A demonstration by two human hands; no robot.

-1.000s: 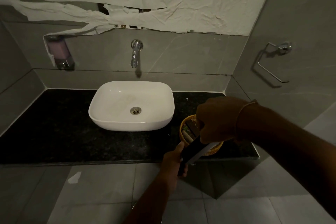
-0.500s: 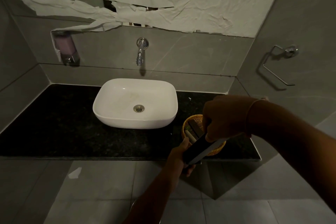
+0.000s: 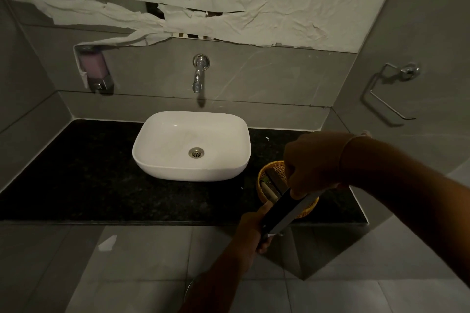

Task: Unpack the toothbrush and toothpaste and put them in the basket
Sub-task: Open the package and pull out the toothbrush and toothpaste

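A long dark box (image 3: 282,211) with a pale side is held slanted in front of the counter. My left hand (image 3: 254,229) grips its lower end; my right hand (image 3: 315,162) grips its upper end from above. Just behind the box a round woven basket (image 3: 267,175) stands on the black counter, with a few slim items inside that I cannot identify. My right hand hides most of the basket. No toothbrush or toothpaste is plainly visible.
A white basin (image 3: 190,145) sits on the black counter (image 3: 76,173) left of the basket, under a wall tap (image 3: 199,73). A soap dispenser (image 3: 94,68) hangs at left, a metal holder (image 3: 389,91) on the right wall. Torn paper (image 3: 229,7) covers the mirror.
The view has shifted slightly, so the basin and counter sit a little further right and higher. Both hands keep the same hold on the box near the basket.
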